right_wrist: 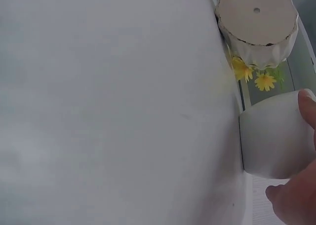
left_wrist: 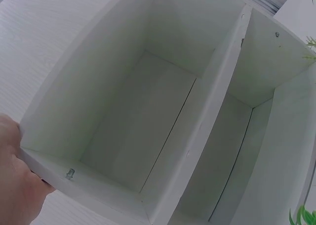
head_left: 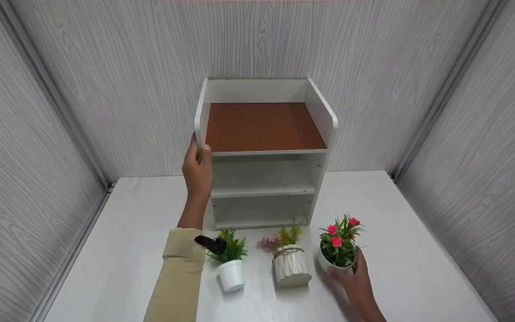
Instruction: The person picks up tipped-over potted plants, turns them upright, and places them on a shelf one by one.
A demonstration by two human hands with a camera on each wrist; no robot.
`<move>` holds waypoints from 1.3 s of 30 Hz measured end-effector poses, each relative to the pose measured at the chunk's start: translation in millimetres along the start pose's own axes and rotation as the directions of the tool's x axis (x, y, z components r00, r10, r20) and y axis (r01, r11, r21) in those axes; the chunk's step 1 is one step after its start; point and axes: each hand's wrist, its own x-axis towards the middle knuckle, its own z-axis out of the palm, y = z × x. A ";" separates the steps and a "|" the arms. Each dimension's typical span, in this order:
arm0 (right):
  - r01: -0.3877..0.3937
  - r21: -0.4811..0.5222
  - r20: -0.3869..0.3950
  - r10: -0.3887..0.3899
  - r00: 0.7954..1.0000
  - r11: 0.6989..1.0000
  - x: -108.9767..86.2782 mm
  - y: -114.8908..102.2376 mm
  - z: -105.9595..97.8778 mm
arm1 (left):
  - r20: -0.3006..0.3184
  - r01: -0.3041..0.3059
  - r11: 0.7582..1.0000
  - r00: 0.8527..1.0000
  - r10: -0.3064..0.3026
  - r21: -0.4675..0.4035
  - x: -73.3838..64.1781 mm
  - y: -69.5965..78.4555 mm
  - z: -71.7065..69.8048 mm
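The left hand (head_left: 197, 172) grips the shelf (head_left: 264, 127) at its nine-o'clock side; the right hand (head_left: 356, 279) clasps the potted flowers (head_left: 339, 248), five o'clock: likely grasping; lifting would need keeping level.

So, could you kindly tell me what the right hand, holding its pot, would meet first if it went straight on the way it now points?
Probably the white shelf unit, near its lower right front corner: the right hand, gripping the flower pot, points forward and leftward, though depth is unclear.

Plain wht pot (head_left: 231, 274) & ribbed pot (head_left: 291, 266) on wht tbl (head_left: 119, 250), gry walls (head_left: 119, 80) arnd
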 end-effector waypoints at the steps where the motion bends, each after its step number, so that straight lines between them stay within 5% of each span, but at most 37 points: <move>1: -0.016 -0.006 0.010 0.016 1.000 1.000 -0.2 -0.5 -1.1 | 0.000 0.001 1.000 1.000 -0.001 -0.001 -0.1 -0.3 -0.4; 19: -0.104 0.026 -0.024 0.105 0.994 0.994 -5.2 -5.3 -0.3 | 0.030 -0.058 0.997 0.998 0.059 -0.059 -0.3 -6.5 0.6; 27: -0.091 0.046 -0.040 0.093 0.995 0.995 -6.5 -11.3 -0.7 | 0.000 -0.032 0.998 0.999 0.032 -0.046 -5.1 5.0 -3.7; 30: -0.081 0.052 -0.058 0.084 0.995 0.995 -8.7 -18.2 -0.9 | -0.011 -0.046 0.999 0.999 0.046 -0.026 -2.2 -5.5 -2.2; 39: -0.003 0.062 -0.092 0.009 0.996 0.998 -16.9 -61.6 0.7 | -0.028 -0.045 0.999 0.999 0.045 -0.002 -2.7 -7.1 -4.1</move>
